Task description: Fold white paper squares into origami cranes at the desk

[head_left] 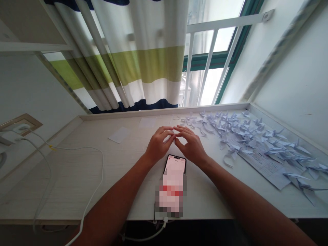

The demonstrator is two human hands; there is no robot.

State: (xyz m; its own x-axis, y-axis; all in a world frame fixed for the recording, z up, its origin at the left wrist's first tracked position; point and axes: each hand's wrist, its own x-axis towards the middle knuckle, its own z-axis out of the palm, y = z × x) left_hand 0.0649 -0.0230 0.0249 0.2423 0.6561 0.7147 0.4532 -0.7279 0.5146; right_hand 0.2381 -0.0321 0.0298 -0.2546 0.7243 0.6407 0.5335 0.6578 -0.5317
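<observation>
My left hand [159,143] and my right hand [191,142] meet fingertip to fingertip above the middle of the table. Both are closed in a pinch on a small piece of white paper [173,132], mostly covered by the fingers; its folds are too small to make out. Just below the hands lies a phone [176,167] with its screen lit and partly blurred out. To the right spreads a heap of folded paper cranes [238,128]. Two flat white paper sheets, a nearer one [119,135] and a farther one [148,122], rest left of the hands.
A printed sheet [266,167] lies partly under the cranes. White charging cables [103,160] run from a wall socket [23,127] across the table's left side. A raised rim [133,113] borders the back, below a curtain [143,61] and window bars [207,65].
</observation>
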